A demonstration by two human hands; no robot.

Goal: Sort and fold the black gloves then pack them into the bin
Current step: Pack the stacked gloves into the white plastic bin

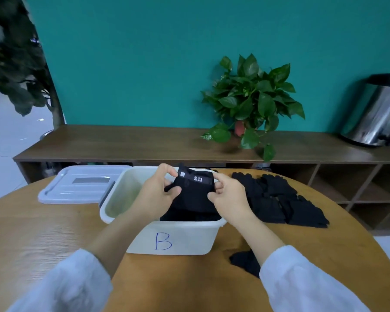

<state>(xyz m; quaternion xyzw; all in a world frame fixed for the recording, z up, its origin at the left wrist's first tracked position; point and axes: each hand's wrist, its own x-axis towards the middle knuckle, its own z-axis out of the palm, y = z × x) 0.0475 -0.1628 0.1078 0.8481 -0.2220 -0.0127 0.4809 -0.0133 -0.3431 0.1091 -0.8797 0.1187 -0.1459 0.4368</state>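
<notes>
Head view: both hands hold one folded black glove point(195, 190) over the white bin point(171, 239), which is marked with a blue "B". The left hand point(161, 191) pinches the glove's left edge between thumb and curled fingers, and the right hand point(229, 194) pinches its right edge the same way. A tag reading "5.11" faces up at the glove's far end. Dark fabric already lies in the right part of the bin under the held glove, so some packing looks done; the bin's left part shows bare wall and floor. A pile of black gloves point(282, 199) waits on the round wooden table point(43, 233) just right of the bin, and one more glove point(245, 262) lies near the right forearm. The bin's lid point(81, 183) rests to the left. By this evidence, a good share of the work remains.
</notes>
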